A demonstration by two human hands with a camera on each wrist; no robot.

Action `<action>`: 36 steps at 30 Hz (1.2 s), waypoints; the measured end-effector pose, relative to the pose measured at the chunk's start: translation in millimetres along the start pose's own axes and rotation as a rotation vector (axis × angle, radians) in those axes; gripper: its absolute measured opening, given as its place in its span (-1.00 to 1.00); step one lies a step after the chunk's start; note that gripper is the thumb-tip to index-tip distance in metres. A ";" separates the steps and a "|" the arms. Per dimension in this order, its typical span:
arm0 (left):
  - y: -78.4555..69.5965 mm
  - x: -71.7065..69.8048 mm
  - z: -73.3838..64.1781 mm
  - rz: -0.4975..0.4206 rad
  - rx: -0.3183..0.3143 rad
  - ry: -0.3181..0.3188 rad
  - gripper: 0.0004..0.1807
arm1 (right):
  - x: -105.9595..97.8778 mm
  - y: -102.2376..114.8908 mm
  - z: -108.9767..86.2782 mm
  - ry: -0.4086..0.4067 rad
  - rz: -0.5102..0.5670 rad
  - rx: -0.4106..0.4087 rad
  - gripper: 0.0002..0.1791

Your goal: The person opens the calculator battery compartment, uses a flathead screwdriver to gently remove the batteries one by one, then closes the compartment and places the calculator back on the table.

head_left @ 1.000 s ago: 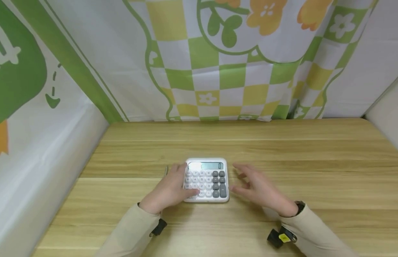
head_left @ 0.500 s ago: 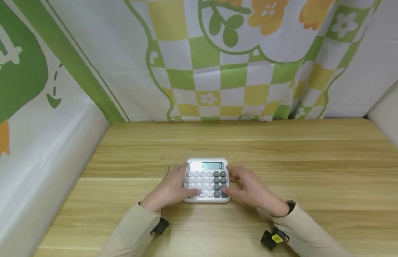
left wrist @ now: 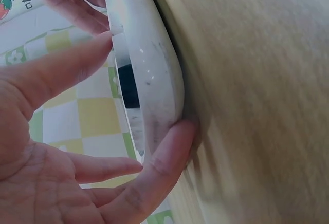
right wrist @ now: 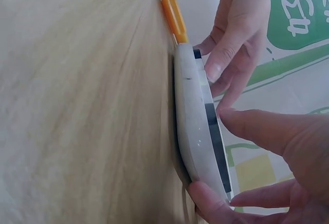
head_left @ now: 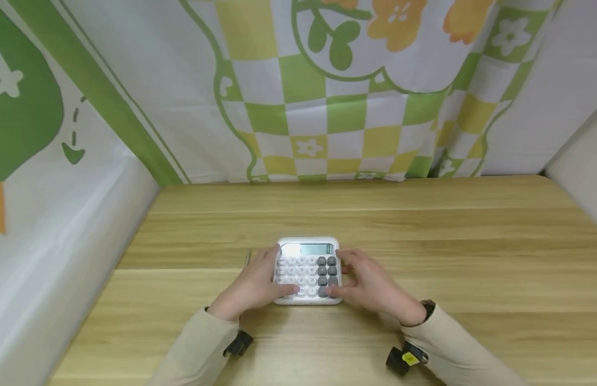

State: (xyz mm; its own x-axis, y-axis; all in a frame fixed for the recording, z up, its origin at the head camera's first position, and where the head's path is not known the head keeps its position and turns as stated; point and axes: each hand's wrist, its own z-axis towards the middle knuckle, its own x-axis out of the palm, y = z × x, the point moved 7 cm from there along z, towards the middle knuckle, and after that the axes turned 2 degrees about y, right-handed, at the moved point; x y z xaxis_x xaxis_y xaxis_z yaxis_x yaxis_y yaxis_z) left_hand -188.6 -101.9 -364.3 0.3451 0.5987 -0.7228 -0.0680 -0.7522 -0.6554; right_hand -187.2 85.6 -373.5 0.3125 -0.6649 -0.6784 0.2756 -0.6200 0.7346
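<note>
A white calculator (head_left: 306, 271) lies on the wooden table with its display lit. My left hand (head_left: 252, 284) grips its left side, thumb over the lower keys. On the opposite side, my right hand (head_left: 373, 284) holds the right edge, its thumb on the grey keys at the lower right. Both wrist views show the thumb above and fingers against the side of the white calculator body (left wrist: 154, 64). Left of the calculator lies a thin metal shaft (head_left: 247, 257), partly hidden behind my left hand. In the right wrist view an orange handle (right wrist: 175, 18) lies beyond the calculator.
The wooden table (head_left: 424, 214) spreads around the calculator. Behind it hangs a green, yellow and white checked curtain (head_left: 346, 115). A white printed sheet (head_left: 101, 214) closes off the left side. Each wrist bears a small black camera mount (head_left: 238, 343).
My right hand has moved left from beside the calculator and taken hold of its right side, thumb onto the grey keys. The left hand stays on the left side. The view has shifted slightly.
</note>
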 end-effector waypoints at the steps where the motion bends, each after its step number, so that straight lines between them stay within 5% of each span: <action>1: 0.5 0.1 -0.4 -0.003 0.000 -0.004 0.01 | 0.9 0.7 0.2 -0.004 -0.007 0.004 -0.12; 13: -0.2 -2.0 3.6 -0.050 0.010 -0.047 -0.19 | 6.5 4.0 -1.1 -0.065 -0.035 0.105 -0.07; 20: 5.6 -2.1 6.9 -0.142 -0.047 -0.055 -0.24 | 8.1 7.2 -1.1 -0.060 -0.075 0.116 -0.03; 27: 4.1 -3.6 9.4 -0.193 -0.047 -0.087 -0.50 | 8.5 7.4 -2.1 -0.055 -0.095 0.134 0.00; 36: 3.3 -6.1 10.2 -0.292 -0.115 -0.128 -0.49 | 7.8 8.5 -1.2 -0.054 -0.055 0.139 -0.08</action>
State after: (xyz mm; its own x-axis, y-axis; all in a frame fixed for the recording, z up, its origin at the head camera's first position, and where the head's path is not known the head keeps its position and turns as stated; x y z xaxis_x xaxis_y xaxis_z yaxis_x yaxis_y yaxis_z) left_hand -200.5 -105.3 -364.3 0.2139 0.8178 -0.5343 0.1254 -0.5654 -0.8152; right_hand -181.4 75.6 -372.5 0.2498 -0.6475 -0.7199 0.1608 -0.7054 0.6903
